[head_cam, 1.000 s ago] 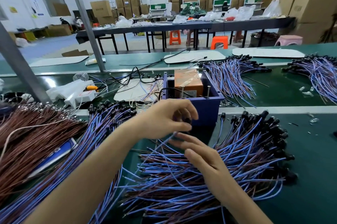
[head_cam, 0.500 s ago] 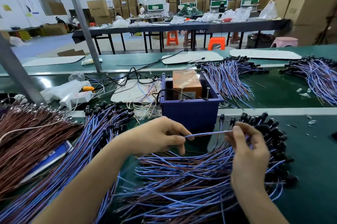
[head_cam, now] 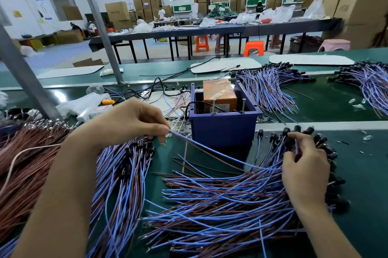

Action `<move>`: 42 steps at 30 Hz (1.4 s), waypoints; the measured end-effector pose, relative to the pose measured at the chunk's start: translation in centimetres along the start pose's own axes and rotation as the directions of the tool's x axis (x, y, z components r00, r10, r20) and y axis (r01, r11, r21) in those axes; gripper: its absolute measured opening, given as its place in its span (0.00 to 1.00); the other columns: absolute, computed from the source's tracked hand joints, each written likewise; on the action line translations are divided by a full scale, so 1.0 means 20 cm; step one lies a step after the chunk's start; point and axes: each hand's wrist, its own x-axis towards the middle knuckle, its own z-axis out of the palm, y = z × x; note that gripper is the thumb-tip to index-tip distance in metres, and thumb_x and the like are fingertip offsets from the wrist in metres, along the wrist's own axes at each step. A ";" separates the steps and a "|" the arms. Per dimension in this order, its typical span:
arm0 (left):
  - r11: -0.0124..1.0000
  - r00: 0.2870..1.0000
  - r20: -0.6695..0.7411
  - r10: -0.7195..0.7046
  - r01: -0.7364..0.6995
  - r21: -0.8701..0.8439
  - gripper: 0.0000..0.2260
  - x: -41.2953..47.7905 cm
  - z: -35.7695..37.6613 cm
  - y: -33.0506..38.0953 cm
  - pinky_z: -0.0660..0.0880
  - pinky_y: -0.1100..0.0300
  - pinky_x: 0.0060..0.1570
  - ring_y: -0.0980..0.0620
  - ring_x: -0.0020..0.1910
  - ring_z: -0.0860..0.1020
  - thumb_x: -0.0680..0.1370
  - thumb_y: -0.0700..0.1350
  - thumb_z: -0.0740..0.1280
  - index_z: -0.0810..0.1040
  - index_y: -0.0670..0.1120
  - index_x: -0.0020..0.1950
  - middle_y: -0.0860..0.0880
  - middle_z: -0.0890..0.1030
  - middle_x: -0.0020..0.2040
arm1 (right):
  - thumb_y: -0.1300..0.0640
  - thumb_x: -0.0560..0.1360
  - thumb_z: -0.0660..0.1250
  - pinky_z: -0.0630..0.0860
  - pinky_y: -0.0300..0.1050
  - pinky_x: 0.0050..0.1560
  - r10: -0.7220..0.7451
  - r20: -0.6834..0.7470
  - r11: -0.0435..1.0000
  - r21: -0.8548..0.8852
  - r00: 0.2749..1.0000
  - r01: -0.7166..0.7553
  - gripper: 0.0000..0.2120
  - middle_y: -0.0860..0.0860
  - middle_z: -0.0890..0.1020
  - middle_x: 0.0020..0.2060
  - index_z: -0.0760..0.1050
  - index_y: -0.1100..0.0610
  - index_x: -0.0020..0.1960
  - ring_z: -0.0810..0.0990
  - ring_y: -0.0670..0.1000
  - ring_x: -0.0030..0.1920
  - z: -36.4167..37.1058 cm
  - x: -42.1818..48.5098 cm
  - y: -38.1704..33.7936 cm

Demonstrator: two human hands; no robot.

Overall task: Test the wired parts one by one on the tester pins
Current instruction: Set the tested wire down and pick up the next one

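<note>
A blue bin holds an orange tester box, with two upright metal pins at its front rim. My left hand pinches the free ends of one blue-and-brown wired part, left of the bin. My right hand grips the same part near its black head, over a big pile of wired parts in front of the bin. The wire stretches slack between both hands, below the pins and apart from them.
A second pile of blue wired parts lies under my left forearm, and brown wires spread at far left. More bundles lie behind the bin on the green belt. A slanted metal post stands at left.
My hands have drawn apart, pulling one wired part out of the pile. The left hand rose up and to the left; the right hand went right, to the black heads.
</note>
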 end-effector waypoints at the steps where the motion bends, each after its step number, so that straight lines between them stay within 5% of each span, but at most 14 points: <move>1: 0.998 1.000 -0.017 0.018 -0.018 -0.054 0.08 -0.01 0.00 0.02 0.74 0.67 0.35 0.56 0.33 0.77 0.67 0.50 0.72 0.84 0.46 0.41 0.46 0.84 0.36 | 0.71 0.72 0.62 0.68 0.51 0.50 -0.031 -0.003 0.999 -0.044 1.000 0.031 0.19 0.64 0.79 0.48 0.76 0.58 0.61 0.72 0.59 0.51 0.00 -0.01 0.00; 5: 0.977 0.995 -0.012 0.095 -0.095 -0.192 0.06 0.05 0.10 0.12 0.74 0.68 0.34 0.57 0.32 0.78 0.68 0.46 0.73 0.84 0.45 0.40 0.47 0.84 0.35 | 0.61 0.76 0.64 0.54 0.60 0.69 0.024 0.126 0.954 -0.299 0.992 0.015 0.18 0.67 0.65 0.70 0.73 0.54 0.65 0.55 0.64 0.73 0.02 -0.06 -0.04; 9: 0.942 0.995 -0.038 0.091 -0.098 -0.321 0.02 0.15 0.26 0.17 0.73 0.68 0.32 0.56 0.32 0.77 0.72 0.41 0.72 0.82 0.43 0.42 0.49 0.83 0.34 | 0.49 0.79 0.61 0.43 0.58 0.73 0.053 0.214 0.946 -0.322 0.975 0.019 0.20 0.65 0.49 0.76 0.67 0.50 0.71 0.41 0.61 0.77 0.04 -0.10 -0.07; 11: 0.926 0.995 -0.070 0.074 -0.095 -0.366 0.02 0.19 0.34 0.17 0.73 0.68 0.31 0.57 0.31 0.77 0.75 0.39 0.70 0.82 0.44 0.43 0.50 0.83 0.34 | 0.48 0.80 0.61 0.46 0.53 0.75 -0.129 0.226 0.990 -0.023 0.966 0.138 0.20 0.59 0.54 0.77 0.66 0.48 0.71 0.47 0.54 0.78 0.04 -0.13 -0.10; 13: 0.897 0.992 -0.117 0.047 -0.093 -0.431 0.04 0.22 0.41 0.16 0.74 0.67 0.31 0.57 0.31 0.77 0.76 0.38 0.68 0.82 0.44 0.44 0.51 0.81 0.33 | 0.45 0.79 0.59 0.58 0.41 0.73 -0.344 0.242 0.909 0.327 0.907 0.258 0.19 0.49 0.65 0.74 0.64 0.42 0.70 0.60 0.45 0.74 0.04 -0.17 -0.14; 15: 0.859 0.988 -0.155 0.030 -0.105 -0.502 0.04 0.23 0.46 0.15 0.76 0.66 0.33 0.56 0.32 0.77 0.76 0.38 0.68 0.82 0.43 0.46 0.51 0.80 0.33 | 0.47 0.80 0.57 0.65 0.33 0.67 -0.540 0.251 0.793 0.471 0.803 0.386 0.19 0.43 0.71 0.69 0.64 0.41 0.70 0.69 0.41 0.69 0.04 -0.22 -0.17; 17: 0.827 0.985 -0.170 0.030 -0.120 -0.549 0.04 0.24 0.49 0.15 0.78 0.65 0.36 0.56 0.33 0.78 0.76 0.37 0.67 0.82 0.43 0.47 0.49 0.81 0.34 | 0.52 0.81 0.58 0.71 0.36 0.62 -0.635 0.241 0.732 0.491 0.734 0.472 0.18 0.42 0.74 0.65 0.66 0.46 0.71 0.73 0.42 0.66 0.06 -0.25 -0.16; 25: 0.777 0.974 -0.218 -0.053 -0.097 -0.622 0.09 0.27 0.58 0.14 0.77 0.64 0.37 0.54 0.33 0.79 0.74 0.32 0.69 0.72 0.43 0.45 0.43 0.83 0.39 | 0.62 0.76 0.63 0.70 0.31 0.61 -0.561 0.155 0.752 0.506 0.813 0.422 0.16 0.43 0.79 0.58 0.75 0.51 0.63 0.75 0.38 0.61 0.07 -0.22 -0.15; 31: 0.810 0.964 -0.267 -0.015 -0.145 -0.569 0.07 0.27 0.60 0.14 0.79 0.64 0.40 0.51 0.40 0.80 0.73 0.35 0.71 0.77 0.46 0.40 0.44 0.83 0.40 | 0.61 0.75 0.63 0.70 0.28 0.59 -0.545 0.193 0.778 0.479 0.816 0.406 0.14 0.44 0.79 0.57 0.79 0.57 0.60 0.75 0.37 0.59 0.07 -0.23 -0.15; 39: 0.863 0.968 -0.250 0.011 -0.135 -0.486 0.10 0.28 0.60 0.12 0.80 0.60 0.49 0.54 0.41 0.83 0.74 0.31 0.69 0.80 0.46 0.40 0.48 0.84 0.39 | 0.59 0.76 0.64 0.68 0.26 0.58 -0.487 0.214 0.802 0.493 0.847 0.337 0.16 0.38 0.76 0.58 0.74 0.52 0.64 0.74 0.32 0.60 0.06 -0.23 -0.17; 42: 0.794 0.957 -0.283 -0.062 -0.124 -0.595 0.09 0.29 0.61 0.11 0.81 0.58 0.47 0.50 0.40 0.84 0.75 0.30 0.66 0.79 0.43 0.42 0.47 0.82 0.39 | 0.64 0.77 0.65 0.74 0.28 0.50 -0.408 0.222 0.811 0.534 0.886 0.240 0.17 0.42 0.81 0.55 0.75 0.50 0.64 0.79 0.35 0.50 0.06 -0.23 -0.15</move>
